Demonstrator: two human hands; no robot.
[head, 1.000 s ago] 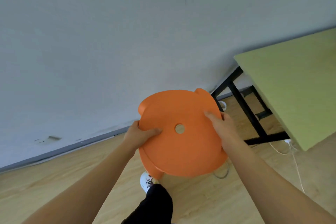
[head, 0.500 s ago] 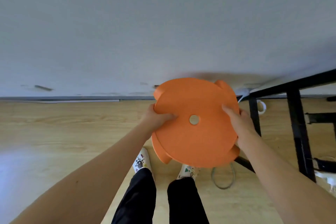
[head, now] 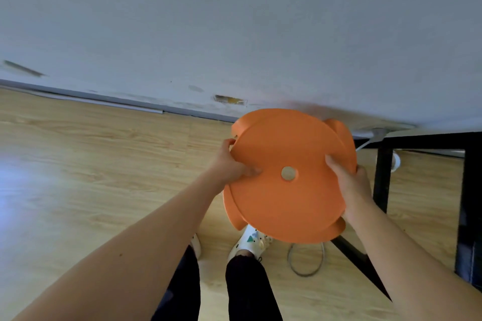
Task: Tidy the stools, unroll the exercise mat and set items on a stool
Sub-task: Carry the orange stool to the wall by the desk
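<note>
Two grips: left grip and right grip, both bare hands, each clasping one orange stool.
Left grip: the thumb lies flat on the seat top. The fingers curl round the rim and go out of sight beneath it.
Right grip: the thumb lies on the seat top. The fingers wrap the opposite rim, and one knuckle shows past the edge.
Stool: held between the two grips, clear of the floor, with the seat top tilted toward the camera.
Hole: round, in the middle of the seat, between the two thumbs.
Legs: orange stubs that stick out past the rim, beyond and below each grip.
Floor: pale wood, spreading below both grips and far out to the left of the left grip.
Wall: grey-white, beyond both grips, with a dark skirting along its foot.
Frame: black metal bars just right of the right grip. Whether it touches the stool cannot be told.
Cable: a grey loop on the floor below the right grip, beside a slanted bar of the frame.
Shoes: white with small coloured marks, on the floor below the stool, between the forearms.
Trousers: black, at the near edge below both grips.
</note>
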